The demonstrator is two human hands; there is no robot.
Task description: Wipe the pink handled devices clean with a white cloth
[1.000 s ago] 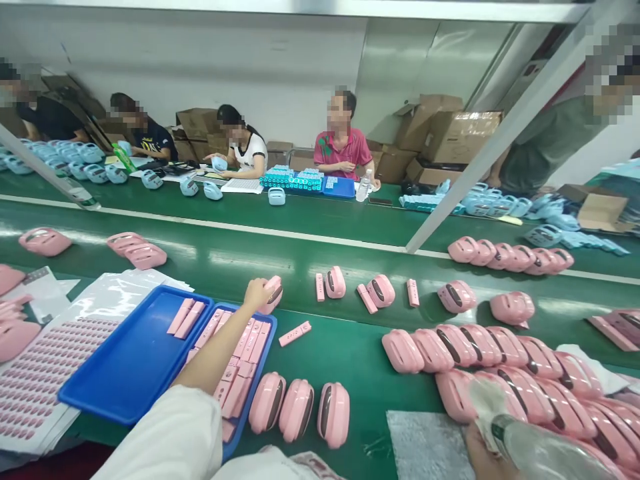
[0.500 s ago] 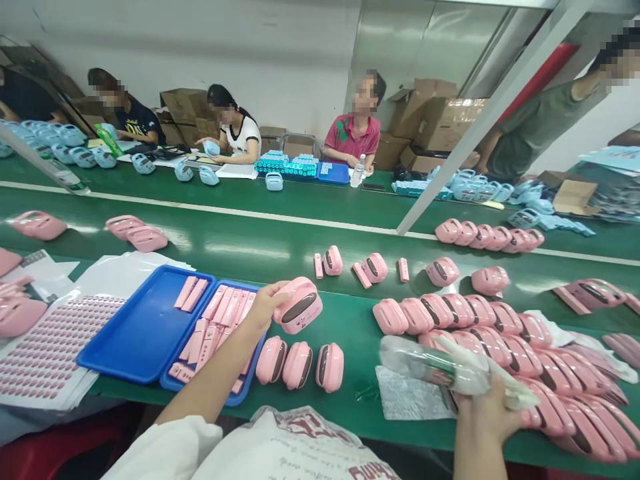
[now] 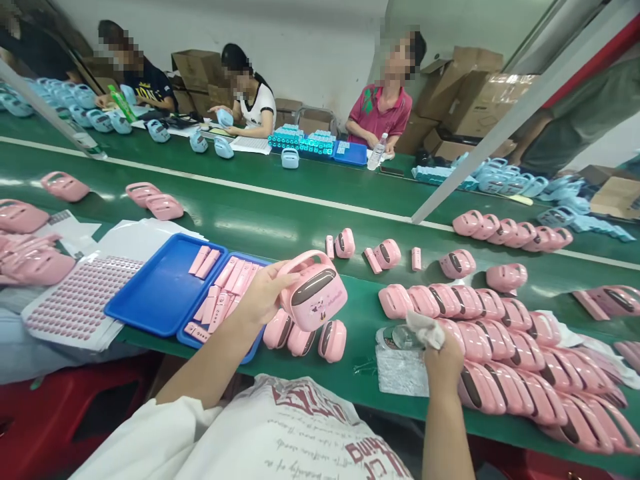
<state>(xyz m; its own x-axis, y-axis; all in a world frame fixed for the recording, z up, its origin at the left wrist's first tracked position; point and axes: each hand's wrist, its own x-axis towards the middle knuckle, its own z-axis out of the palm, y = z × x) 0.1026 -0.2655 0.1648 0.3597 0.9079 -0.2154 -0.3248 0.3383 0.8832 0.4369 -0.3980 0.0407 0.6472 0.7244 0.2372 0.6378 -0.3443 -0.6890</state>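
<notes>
My left hand [image 3: 265,293] grips a pink plastic case [image 3: 316,299] by its handle side, its dark oval window and small printed figures facing up. Below it, three pink cases [image 3: 332,341] stand on the green table. My right hand [image 3: 444,353] is closed on a crumpled white cloth [image 3: 425,329]. Just left of that hand, a clear bottle [image 3: 400,337] lies by a grey-white textured pad [image 3: 403,371]. Rows of pink cases [image 3: 481,388] sit close on the right of my right hand.
Two blue trays [image 3: 150,287], one with pink strips [image 3: 220,308], lie left beside sticker sheets [image 3: 83,300]. A slanted metal post [image 3: 495,123] rises ahead. Pink cases [image 3: 387,254] rest on the green belt [image 3: 250,217]; several people sit across it.
The pink case in my left hand has turned and shows more of its printed front. My right hand has moved left with the cloth; the bottle now lies on the table, out of that hand.
</notes>
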